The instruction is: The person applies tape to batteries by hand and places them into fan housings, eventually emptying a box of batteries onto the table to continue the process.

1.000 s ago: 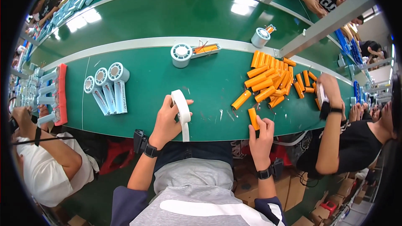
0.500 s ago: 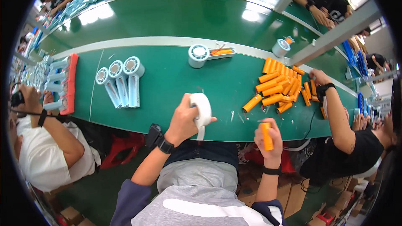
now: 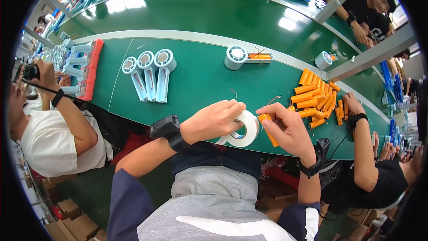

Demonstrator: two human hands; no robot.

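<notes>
My left hand (image 3: 214, 121) is closed on a roll of white tape (image 3: 253, 130), with a loose tail of tape hanging below it. Close beside the roll, my right hand (image 3: 292, 129) grips an orange cylindrical battery (image 3: 269, 135) between thumb and fingers. A thin wire (image 3: 275, 99) sticks up near the battery's upper end. Both hands are over the front edge of the green table. Beyond my right hand lies a pile of orange batteries (image 3: 312, 102). A light blue fan housing (image 3: 237, 57) lies ahead, with an orange battery in its open handle.
Three light blue fan housings (image 3: 150, 78) lie at the left. Past them stands a red rack (image 3: 92, 73) holding similar parts. A grey metal post (image 3: 370, 51) rises at the right. People sit close on both sides; the right one's hand (image 3: 354, 103) is beside the battery pile.
My hands have come together: the left turned and moved right with the tape roll, the right moved up and inward with the battery. The view has shifted, so table things appear further right.
</notes>
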